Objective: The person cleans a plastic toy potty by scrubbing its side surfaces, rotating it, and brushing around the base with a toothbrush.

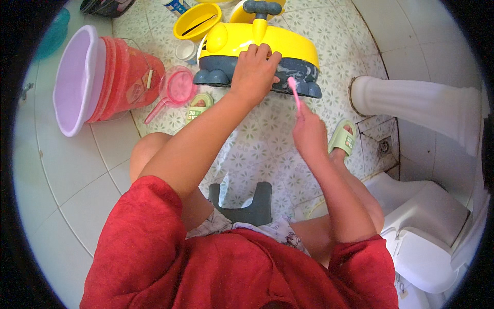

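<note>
Red shirt (247,275); yellow toy (290,44); basin (190,19) holds stick (199,25).

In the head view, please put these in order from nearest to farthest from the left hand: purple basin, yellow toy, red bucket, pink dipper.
From the left hand:
1. Yellow toy, touching it.
2. Pink dipper, to its left.
3. Red bucket, farther left.
4. Purple basin, leftmost of the four.
</note>
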Available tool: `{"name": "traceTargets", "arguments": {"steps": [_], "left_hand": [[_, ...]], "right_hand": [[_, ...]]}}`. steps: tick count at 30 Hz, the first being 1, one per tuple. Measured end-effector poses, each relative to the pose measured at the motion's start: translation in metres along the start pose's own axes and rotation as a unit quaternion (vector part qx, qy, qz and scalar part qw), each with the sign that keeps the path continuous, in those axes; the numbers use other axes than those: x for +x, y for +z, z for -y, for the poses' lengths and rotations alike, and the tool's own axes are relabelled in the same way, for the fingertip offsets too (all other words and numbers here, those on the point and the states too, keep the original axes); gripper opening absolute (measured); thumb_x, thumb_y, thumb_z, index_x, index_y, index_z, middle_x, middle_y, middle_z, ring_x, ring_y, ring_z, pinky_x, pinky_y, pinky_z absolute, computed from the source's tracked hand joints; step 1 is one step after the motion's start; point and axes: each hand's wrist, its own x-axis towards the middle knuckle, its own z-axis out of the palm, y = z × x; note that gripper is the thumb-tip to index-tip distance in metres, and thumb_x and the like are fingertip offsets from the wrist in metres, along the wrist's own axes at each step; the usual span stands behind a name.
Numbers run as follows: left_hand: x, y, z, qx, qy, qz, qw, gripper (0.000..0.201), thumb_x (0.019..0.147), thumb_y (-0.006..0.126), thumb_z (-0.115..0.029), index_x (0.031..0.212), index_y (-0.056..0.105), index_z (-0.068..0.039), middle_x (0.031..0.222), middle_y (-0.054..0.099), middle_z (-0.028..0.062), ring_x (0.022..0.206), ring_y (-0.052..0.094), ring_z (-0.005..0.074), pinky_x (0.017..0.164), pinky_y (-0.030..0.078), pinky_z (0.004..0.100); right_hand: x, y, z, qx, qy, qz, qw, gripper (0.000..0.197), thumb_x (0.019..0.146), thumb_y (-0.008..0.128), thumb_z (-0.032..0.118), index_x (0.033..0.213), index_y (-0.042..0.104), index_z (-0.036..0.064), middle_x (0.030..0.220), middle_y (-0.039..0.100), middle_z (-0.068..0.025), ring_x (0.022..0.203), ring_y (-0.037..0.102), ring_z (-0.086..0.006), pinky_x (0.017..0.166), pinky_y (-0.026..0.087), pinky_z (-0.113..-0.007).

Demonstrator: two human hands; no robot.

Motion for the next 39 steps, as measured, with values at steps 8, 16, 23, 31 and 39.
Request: {"name": "traceTargets", "arguments": {"steps": [8,16,23,31,39], "left_hand": [[0.001,0.0,0.0,0.002,0.004,-0.001,1.0,0.054,0.065,0.081,-0.02,0.113,0.059,-0.014,0.105,0.056,0.0078,0.1,0.053,0.0287,0.083,0.044,0.0399],[0.003,-0.002,-0.001,0.008,-0.007,0.016,1.0,0.053,0.065,0.081,-0.02,0.112,0.059,-0.013,0.106,0.055,0.0081,0.101,0.052,0.0289,0.083,0.044,0.0401],[0.003,-0.001,0.002,0.012,-0.008,0.021,1.0,0.053,0.065,0.081,-0.021,0.113,0.058,-0.013,0.106,0.056,0.0085,0.101,0.052,0.0295,0.084,0.044,0.0405],[0.005,-0.005,-0.004,0.014,-0.011,0.039,0.999,0.052,0.066,0.081,-0.02,0.112,0.058,-0.013,0.106,0.055,0.0092,0.102,0.052,0.0307,0.085,0.044,0.0417],[0.005,-0.005,-0.006,0.019,-0.012,0.043,0.999,0.051,0.067,0.08,-0.019,0.112,0.058,-0.012,0.106,0.055,0.0101,0.102,0.052,0.0312,0.085,0.044,0.0419]], "right_hand": [[0.0,-0.003,0.003,0.013,0.009,0.005,1.0,0.027,0.09,0.046,0.009,0.115,0.053,0.0031,0.081,0.064,-0.0262,0.08,0.064,-0.0447,0.071,0.049,-0.055],[0.006,-0.011,0.0,0.011,0.012,-0.009,1.0,0.026,0.092,0.045,0.011,0.114,0.057,0.0029,0.083,0.065,-0.0254,0.078,0.064,-0.0445,0.07,0.05,-0.053],[0.007,-0.008,0.002,0.019,0.019,0.004,1.0,0.027,0.092,0.045,0.012,0.115,0.058,0.0054,0.086,0.065,-0.0255,0.083,0.063,-0.0444,0.072,0.05,-0.053],[0.009,-0.014,-0.004,0.031,0.006,-0.015,0.999,0.024,0.092,0.046,0.011,0.111,0.057,0.0029,0.087,0.065,-0.0256,0.085,0.063,-0.0445,0.073,0.05,-0.053],[0.007,-0.012,-0.001,0.001,0.012,0.034,0.999,0.025,0.089,0.048,0.011,0.111,0.058,0.0038,0.089,0.065,-0.025,0.085,0.064,-0.0436,0.075,0.051,-0.052]]}}
